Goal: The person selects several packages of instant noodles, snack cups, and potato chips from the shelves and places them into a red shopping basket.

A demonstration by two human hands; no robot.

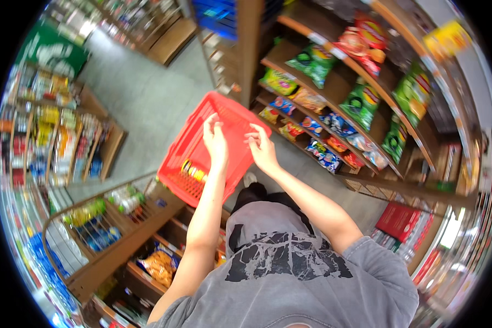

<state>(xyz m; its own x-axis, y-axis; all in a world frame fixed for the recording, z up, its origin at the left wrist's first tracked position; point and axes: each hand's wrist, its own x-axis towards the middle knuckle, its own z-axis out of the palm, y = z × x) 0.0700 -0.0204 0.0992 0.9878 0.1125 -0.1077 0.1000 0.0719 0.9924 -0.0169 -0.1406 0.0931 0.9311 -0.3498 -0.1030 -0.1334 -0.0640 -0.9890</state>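
A red plastic shopping basket lies before me at the middle of the head view. Inside its lower left end is a small item with a yellow, black and white wrapper. Over the basket, my left hand is raised with its fingers bent and apart, and nothing shows in it. My right hand reaches over the basket's right side, its fingers curled loosely and holding nothing visible. What bears the basket's weight cannot be seen.
Wooden shelves with chip bags stand at the right. A lower shelf unit with bottles and snack bags is at my left. Grey floor stretches ahead between shelf units, and a red box sits at the lower right.
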